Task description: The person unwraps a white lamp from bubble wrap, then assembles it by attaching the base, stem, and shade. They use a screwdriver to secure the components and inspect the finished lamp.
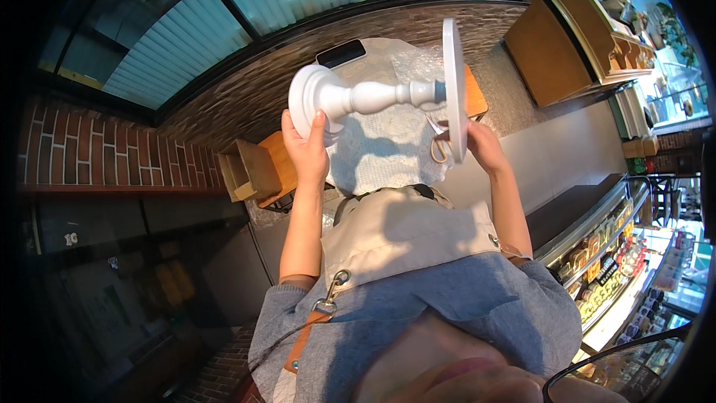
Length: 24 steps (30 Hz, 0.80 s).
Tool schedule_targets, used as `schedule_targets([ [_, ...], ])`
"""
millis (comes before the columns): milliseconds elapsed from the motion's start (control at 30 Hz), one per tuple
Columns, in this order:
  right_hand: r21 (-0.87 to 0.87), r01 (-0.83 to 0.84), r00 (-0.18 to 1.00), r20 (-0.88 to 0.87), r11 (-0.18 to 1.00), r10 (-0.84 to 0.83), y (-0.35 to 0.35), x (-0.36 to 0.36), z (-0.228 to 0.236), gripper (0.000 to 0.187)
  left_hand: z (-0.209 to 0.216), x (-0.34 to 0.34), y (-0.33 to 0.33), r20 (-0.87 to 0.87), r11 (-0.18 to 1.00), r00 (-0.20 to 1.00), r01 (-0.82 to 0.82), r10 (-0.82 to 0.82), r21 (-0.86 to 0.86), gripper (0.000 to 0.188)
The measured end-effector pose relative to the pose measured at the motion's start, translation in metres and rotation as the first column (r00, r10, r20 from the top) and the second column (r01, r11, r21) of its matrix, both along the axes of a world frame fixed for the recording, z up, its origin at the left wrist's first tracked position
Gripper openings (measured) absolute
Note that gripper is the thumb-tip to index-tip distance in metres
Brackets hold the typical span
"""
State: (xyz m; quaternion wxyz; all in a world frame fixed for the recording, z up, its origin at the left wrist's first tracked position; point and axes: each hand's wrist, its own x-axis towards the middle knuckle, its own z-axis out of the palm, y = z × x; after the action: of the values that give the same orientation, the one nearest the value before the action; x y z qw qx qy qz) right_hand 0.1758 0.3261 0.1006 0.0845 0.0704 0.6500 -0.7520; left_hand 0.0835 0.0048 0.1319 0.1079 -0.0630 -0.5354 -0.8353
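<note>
A white pedestal stand [373, 97], like a cake stand, is held sideways above a small table [388, 48]. Its round stepped foot [309, 97] points left, and its flat disc top [454, 89] is edge-on at the right. A grey-blue band [440, 91] shows where the stem meets the disc. My left hand [308, 151] grips the foot, thumb in front. My right hand [481, 148] holds the disc's lower rim, partly hidden behind it. Beside those fingers are scissors with tan handles [438, 151]; I cannot tell whether the hand also holds them.
Bubble wrap [380, 157] covers much of the table. A black phone-like slab [341, 53] lies at its far edge. An open cardboard box [257, 172] rests on a wooden stool [280, 160] at left. A lit display case [597, 254] is at right, a wooden cabinet [552, 48] farther back.
</note>
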Motion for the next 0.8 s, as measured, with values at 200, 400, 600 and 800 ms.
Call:
schedule_targets([
  [200,0.241,-0.401,0.849,-0.264,0.884,0.457,-0.011,0.006,0.078,0.033,0.018,0.000,-0.002,-0.135,0.951,0.984,-0.151,0.118,-0.269,0.017],
  [400,0.355,-0.041,0.868,-0.451,0.934,0.210,0.015,-0.028,0.115,0.044,0.012,0.001,-0.008,-0.136,0.912,0.991,-0.060,0.005,-0.406,0.022],
  [600,0.108,0.065,0.906,-0.423,0.992,-0.013,0.005,-0.075,0.067,0.075,0.019,0.005,0.003,-0.098,0.973,0.992,0.051,-0.075,-0.223,0.023],
  [800,0.011,0.123,0.989,-0.083,0.992,-0.122,-0.009,-0.045,0.040,0.048,0.031,-0.006,0.007,-0.138,0.982,0.986,-0.114,0.093,-0.149,0.024],
])
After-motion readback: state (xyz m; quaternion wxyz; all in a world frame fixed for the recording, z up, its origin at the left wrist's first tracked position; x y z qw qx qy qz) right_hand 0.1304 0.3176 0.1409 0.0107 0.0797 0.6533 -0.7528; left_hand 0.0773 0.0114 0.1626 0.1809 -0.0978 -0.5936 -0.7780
